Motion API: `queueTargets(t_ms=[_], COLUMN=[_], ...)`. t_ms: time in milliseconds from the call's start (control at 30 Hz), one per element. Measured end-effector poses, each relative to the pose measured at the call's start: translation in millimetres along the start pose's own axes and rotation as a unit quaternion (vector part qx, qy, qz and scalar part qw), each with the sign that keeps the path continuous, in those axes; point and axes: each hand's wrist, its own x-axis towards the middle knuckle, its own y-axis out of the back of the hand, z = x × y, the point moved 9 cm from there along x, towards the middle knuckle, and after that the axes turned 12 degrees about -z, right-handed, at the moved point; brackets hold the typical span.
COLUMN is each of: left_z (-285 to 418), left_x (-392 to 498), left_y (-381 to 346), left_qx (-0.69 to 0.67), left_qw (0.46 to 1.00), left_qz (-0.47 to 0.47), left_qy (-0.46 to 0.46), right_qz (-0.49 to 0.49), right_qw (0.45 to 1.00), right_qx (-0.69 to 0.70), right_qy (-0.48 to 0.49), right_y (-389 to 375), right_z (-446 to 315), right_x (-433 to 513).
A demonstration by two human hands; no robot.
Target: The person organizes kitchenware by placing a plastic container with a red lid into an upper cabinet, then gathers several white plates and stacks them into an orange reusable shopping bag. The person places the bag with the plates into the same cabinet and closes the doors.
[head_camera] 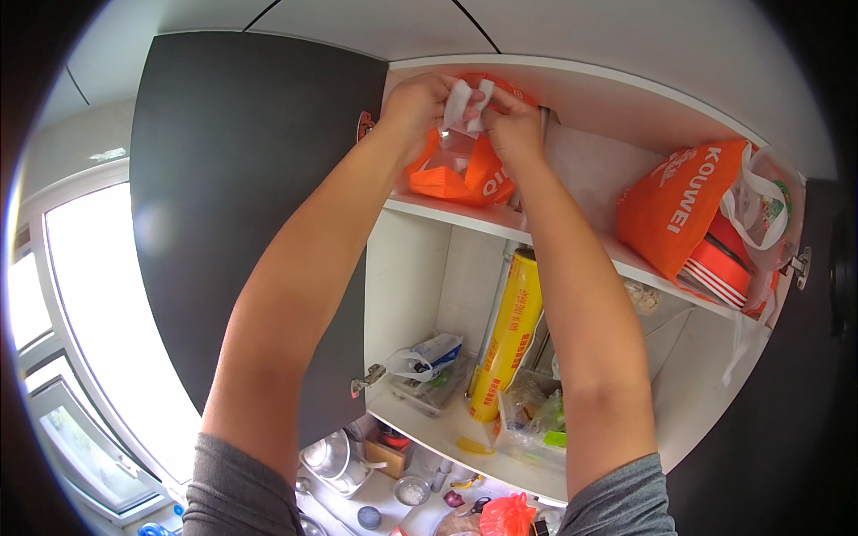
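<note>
Both my arms reach up to the top shelf of an open wall cabinet. My left hand (421, 110) pinches one white strap (458, 104) of an orange tote bag (442, 182). A second white strap (484, 100) is gripped by my right hand (517, 127), close beside the left. The bag stands on the left of the shelf, its mouth open towards me, with something clear and shiny inside. Part of its back is hidden by my hands. Another orange bag (660, 208) leans at the shelf's right end, holding a red item with white stripes.
The dark left door (255, 201) stands open. On the lower shelf are a yellow cling wrap roll (509, 328), a clear bin (436, 395) and a container of plastic bags (529, 429). Below, a counter carries metal bowls (328, 455), a red onion (454, 498) and a red plastic bag (507, 516).
</note>
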Motion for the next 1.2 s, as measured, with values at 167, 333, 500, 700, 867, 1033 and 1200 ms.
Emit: queueTargets(t_ms=[167,333,500,700,867,1033,1200], left_z=[4.1,-7.6,-23.8,-25.7,-23.1,-22.4,-46.7], left_x=[-6.4,-7.5,-1.5,-6.1,-4.9,-32.5,-51.1], left_y=[5.4,14.0,6.6,75.6,85.0,48.7,-26.2], left_qx=[0.100,0.091,0.129,0.198,0.466,0.576,0.714], left_qw=[0.991,0.989,0.984,0.970,0.873,0.799,0.684], left_qz=[0.030,0.013,-0.032,0.080,0.144,0.171,0.061], left_qy=[0.078,0.119,0.116,0.114,0.023,0.009,-0.138], right_qz=[-0.065,-0.084,-0.145,-0.247,-0.304,-0.223,-0.163], right_qw=[0.990,0.994,0.988,0.965,0.764,0.856,0.771], right_qx=[-0.126,-0.060,-0.044,-0.067,-0.556,-0.461,-0.615], right_qy=[0.004,0.022,-0.012,-0.066,0.118,0.069,0.006], right_y=[-20.6,-28.5,-42.2,-24.6,-14.7,9.1,-10.1], right_z=[-6.6,-5.0,10.8,6.0,-12.0,-18.2,-17.1], right_x=[-2.1,-4.4,5.1,-1.6,-22.5,-28.2,-46.7])
